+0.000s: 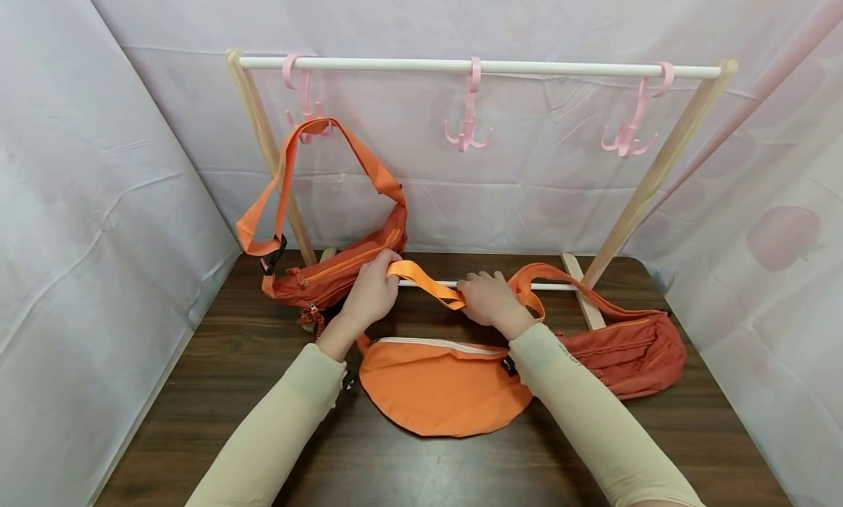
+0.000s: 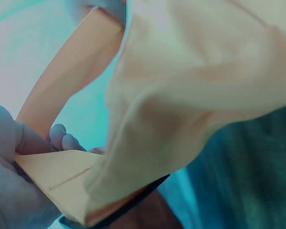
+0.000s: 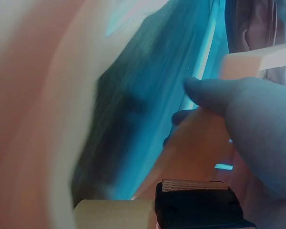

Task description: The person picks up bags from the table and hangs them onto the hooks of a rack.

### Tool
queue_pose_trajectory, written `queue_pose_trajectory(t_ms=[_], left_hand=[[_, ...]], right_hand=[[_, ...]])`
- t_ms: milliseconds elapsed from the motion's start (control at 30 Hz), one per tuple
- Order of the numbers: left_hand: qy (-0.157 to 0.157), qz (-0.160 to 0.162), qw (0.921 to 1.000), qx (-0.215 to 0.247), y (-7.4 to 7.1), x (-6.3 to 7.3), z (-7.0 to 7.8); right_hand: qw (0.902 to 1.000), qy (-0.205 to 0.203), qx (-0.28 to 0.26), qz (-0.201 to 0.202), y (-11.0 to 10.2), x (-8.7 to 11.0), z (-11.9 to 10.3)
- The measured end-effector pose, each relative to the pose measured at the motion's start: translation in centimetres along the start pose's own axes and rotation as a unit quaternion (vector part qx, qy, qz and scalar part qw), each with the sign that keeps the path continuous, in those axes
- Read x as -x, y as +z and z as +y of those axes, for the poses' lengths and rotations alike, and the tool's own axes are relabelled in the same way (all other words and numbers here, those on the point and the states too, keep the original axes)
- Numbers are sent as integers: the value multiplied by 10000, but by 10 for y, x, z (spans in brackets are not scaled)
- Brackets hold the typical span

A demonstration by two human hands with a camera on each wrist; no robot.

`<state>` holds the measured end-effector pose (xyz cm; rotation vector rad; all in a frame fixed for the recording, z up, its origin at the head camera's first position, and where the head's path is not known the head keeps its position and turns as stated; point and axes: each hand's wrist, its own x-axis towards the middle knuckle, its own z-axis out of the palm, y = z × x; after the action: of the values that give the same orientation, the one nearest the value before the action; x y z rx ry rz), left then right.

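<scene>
A bright orange half-moon waist bag point(image 1: 448, 390) with a white zipper lies on the table below my hands. Its orange strap point(image 1: 424, 279) is raised and stretches between them. My left hand point(image 1: 374, 291) pinches the strap at its left end, and my right hand point(image 1: 489, 296) grips it farther right. In the right wrist view, the right thumb point(image 3: 214, 95) lies over the strap, with a black buckle point(image 3: 200, 210) lower down. The left wrist view shows the strap point(image 2: 69, 71) looping up from the left fingers point(image 2: 62, 138).
A wooden rack with a white top bar point(image 1: 395, 64) carries pink hooks, including a middle hook point(image 1: 467, 119) and right hook point(image 1: 628, 130). A rust-orange bag point(image 1: 349, 262) has its strap over the left hook point(image 1: 306, 112). Another rust bag point(image 1: 632, 353) lies on the table's right side.
</scene>
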<state>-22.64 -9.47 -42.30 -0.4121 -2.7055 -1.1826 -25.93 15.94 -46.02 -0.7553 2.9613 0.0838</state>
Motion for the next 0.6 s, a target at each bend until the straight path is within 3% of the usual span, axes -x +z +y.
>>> queue_pose_trajectory(t_ms=[133, 267, 367, 600], left_hand=[[52, 248, 9993, 289, -15, 4, 12], [268, 590, 9968, 477, -29, 6, 22], [411, 810, 9942, 582, -37, 7, 29], [579, 1132, 9896, 671, -53, 10, 43]], right_hand=[[9983, -255, -201, 491, -1, -2, 0], [9896, -516, -898, 1002, -7, -3, 1], [9752, -627, -1704, 1262, -15, -2, 2], [9361, -852, -3124, 1372, -41, 1, -2]])
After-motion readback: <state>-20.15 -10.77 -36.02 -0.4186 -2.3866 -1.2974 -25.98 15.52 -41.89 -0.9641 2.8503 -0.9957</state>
